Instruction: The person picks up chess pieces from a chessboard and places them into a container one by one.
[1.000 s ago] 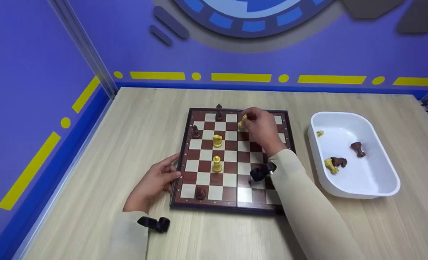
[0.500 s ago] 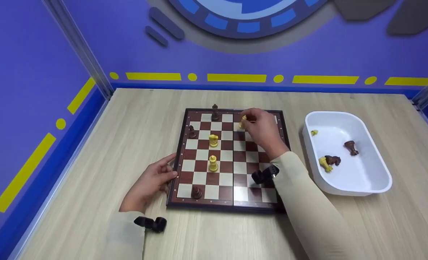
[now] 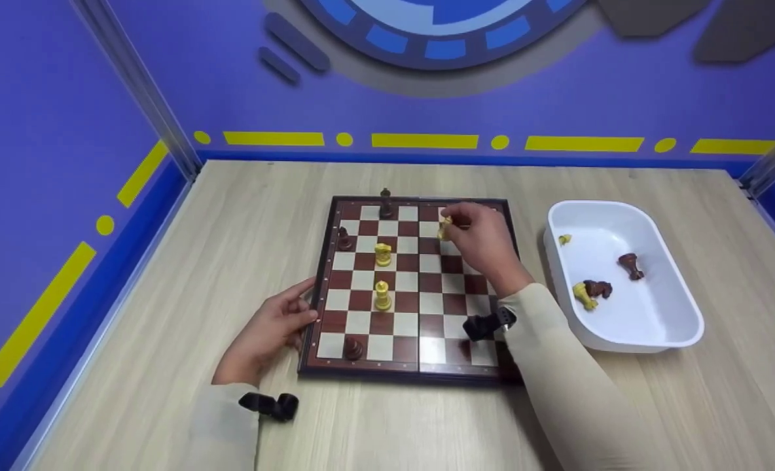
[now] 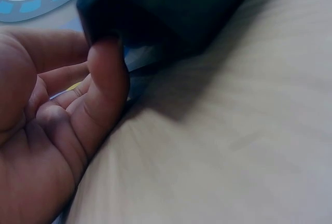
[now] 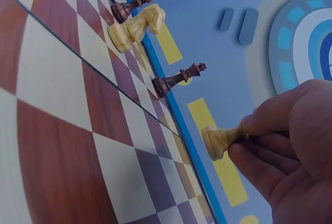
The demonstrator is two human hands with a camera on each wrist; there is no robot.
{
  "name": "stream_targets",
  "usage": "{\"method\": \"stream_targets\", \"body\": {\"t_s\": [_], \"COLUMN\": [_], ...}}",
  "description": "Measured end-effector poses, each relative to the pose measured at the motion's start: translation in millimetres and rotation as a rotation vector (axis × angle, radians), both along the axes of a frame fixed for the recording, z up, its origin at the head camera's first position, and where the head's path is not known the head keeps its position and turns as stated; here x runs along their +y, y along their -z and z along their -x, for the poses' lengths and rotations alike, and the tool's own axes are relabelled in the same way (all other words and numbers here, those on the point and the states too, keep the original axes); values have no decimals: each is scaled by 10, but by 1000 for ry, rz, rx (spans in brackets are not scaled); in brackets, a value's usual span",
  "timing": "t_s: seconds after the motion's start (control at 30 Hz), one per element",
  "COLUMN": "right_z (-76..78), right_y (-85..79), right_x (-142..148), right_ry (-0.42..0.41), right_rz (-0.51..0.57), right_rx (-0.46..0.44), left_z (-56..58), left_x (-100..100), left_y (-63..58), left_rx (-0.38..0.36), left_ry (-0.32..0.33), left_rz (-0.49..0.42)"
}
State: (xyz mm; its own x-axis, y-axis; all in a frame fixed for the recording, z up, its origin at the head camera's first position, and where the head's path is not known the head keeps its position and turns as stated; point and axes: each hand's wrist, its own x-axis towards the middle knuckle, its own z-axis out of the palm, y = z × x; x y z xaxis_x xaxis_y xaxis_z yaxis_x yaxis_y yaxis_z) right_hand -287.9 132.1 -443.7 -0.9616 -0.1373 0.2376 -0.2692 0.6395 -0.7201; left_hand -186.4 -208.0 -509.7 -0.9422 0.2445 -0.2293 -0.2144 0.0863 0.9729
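My right hand [image 3: 482, 245] pinches a yellow chess piece [image 5: 220, 141] over the far right half of the chessboard [image 3: 425, 373]. Its base shows below the fingertips, while the upper part is hidden in the grip. In the right wrist view that base stands apart from the squares. My left hand [image 3: 266, 333] grips the board's left edge, thumb on the rim. On the board stand a yellow knight [image 3: 383, 255], a tall yellow piece [image 3: 382, 297], a dark brown king [image 5: 179, 79], a dark brown bishop [image 5: 132, 7] and another dark piece [image 3: 353, 348] near the front left corner.
Right of the board stands a white plastic tray [image 3: 695, 337]. In it lie a brown knight [image 3: 598, 289], a yellow piece [image 3: 584, 296], another brown piece [image 3: 631, 266] and a small yellow one [image 3: 565, 239]. Blue walls [image 3: 361, 104] border the table at the back and left.
My right hand has moved a little right and nearer over the board with the yellow piece. The left hand keeps its hold on the edge. The head view has shifted slightly.
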Motion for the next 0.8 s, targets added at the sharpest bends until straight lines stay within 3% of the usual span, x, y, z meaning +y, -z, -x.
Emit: {"method": "stream_targets", "body": {"t_s": [0.8], "right_z": [-295], "right_y": [-40], "right_x": [196], "right_ry": [12], "right_rz": [63], "right_rx": [-52], "left_z": [-13], "left_x": [-1], "left_y": [-16], "left_rx": [-16], "left_ry": [-8], "left_rz": [-9]}}
